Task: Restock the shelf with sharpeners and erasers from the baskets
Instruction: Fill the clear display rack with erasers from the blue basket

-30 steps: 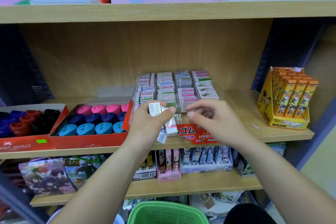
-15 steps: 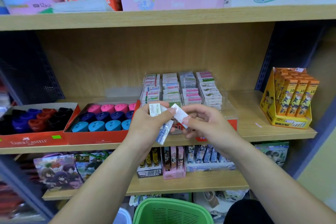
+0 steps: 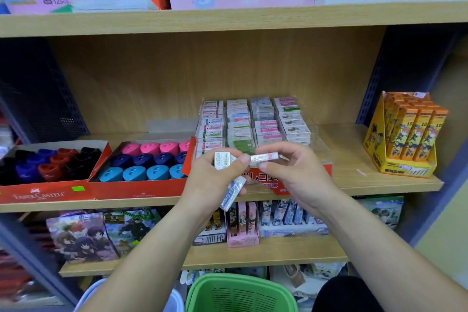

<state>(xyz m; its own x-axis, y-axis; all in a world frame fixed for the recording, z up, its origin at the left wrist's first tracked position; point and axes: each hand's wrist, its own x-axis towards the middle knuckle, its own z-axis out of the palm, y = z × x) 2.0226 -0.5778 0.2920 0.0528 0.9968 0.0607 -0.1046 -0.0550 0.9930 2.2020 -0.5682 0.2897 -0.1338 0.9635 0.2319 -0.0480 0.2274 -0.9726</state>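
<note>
1. The left hand [image 3: 210,182] is held up in front of the middle shelf [image 3: 349,159], with fingers and thumb curled round a small bundle of erasers [image 3: 233,191]. One white-wrapped end is seen above the thumb, and another slants out below the palm.
2. A single eraser [image 3: 264,157] is pinched between the thumb and fingers of the right hand [image 3: 298,177]. It is held roughly level, its left end close to the left thumb; whether the two touch cannot be told.
3. Just behind both hands, a clear eraser display [image 3: 253,121] is seen on the shelf, filled with rows of small wrapped erasers. Its red front panel is partly hidden by the hands.
4. To the left of the display, two red trays are set side by side. The nearer holds the pink and blue sharpeners [image 3: 141,164], the farther the dark sharpeners [image 3: 50,162].
5. An orange pack display [image 3: 405,134] is placed at the right end of the shelf, well apart from the hands.
6. A green basket [image 3: 240,294] is seen at the bottom edge, below the arms.
</note>
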